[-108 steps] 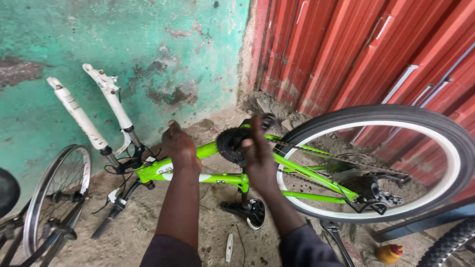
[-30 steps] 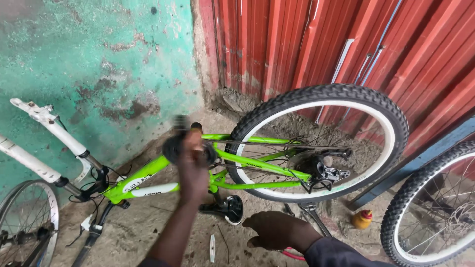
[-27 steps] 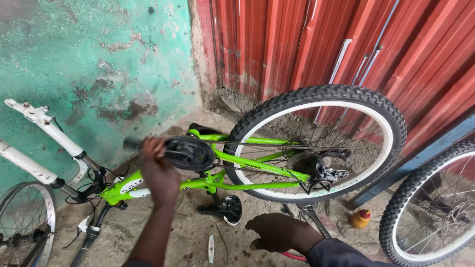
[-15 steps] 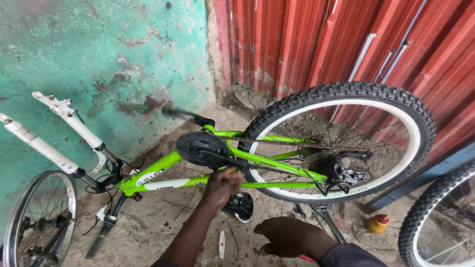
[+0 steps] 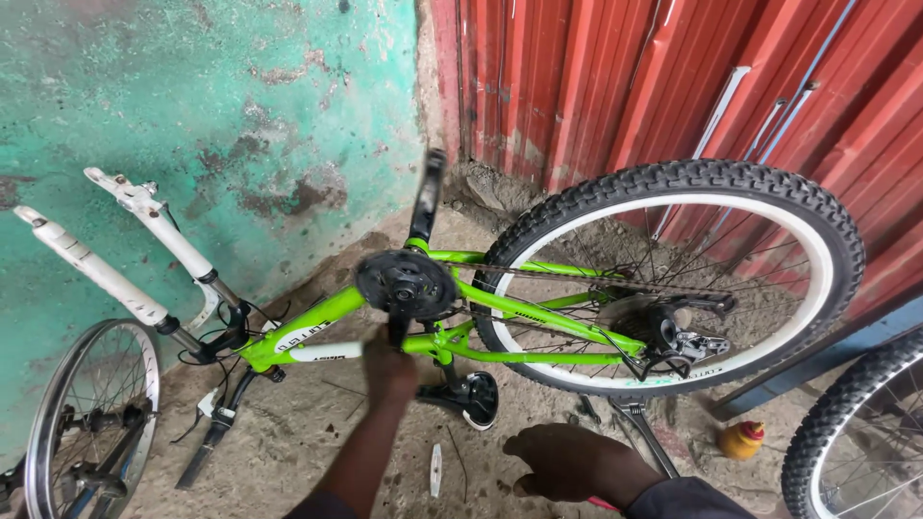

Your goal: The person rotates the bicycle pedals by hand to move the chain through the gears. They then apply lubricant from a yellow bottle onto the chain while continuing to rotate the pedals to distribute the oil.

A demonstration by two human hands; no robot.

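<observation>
A bright green bicycle frame (image 5: 519, 312) stands upside down on the dirt, resting on its black saddle (image 5: 471, 399). My left hand (image 5: 389, 363) is closed around the lower crank arm just under the black chainring (image 5: 406, 284), and it is blurred. The opposite crank arm (image 5: 426, 197) points straight up. My right hand (image 5: 567, 461) is low near the ground, fingers curled, with a red tool handle (image 5: 601, 502) showing beneath it. The rear wheel (image 5: 769, 192) with its white rim and the rear derailleur (image 5: 687, 341) are to the right.
White fork legs (image 5: 96, 269) lean against the green wall. A loose wheel (image 5: 87, 413) lies at the left and another tyre (image 5: 846, 442) at the right. A small orange bottle (image 5: 742, 439) and a white strip (image 5: 436, 469) are on the ground. Red corrugated sheet stands behind.
My left hand has turned the crank: the arm that pointed left now points up, and the hand has dropped below the chainring. My right hand stays low.
</observation>
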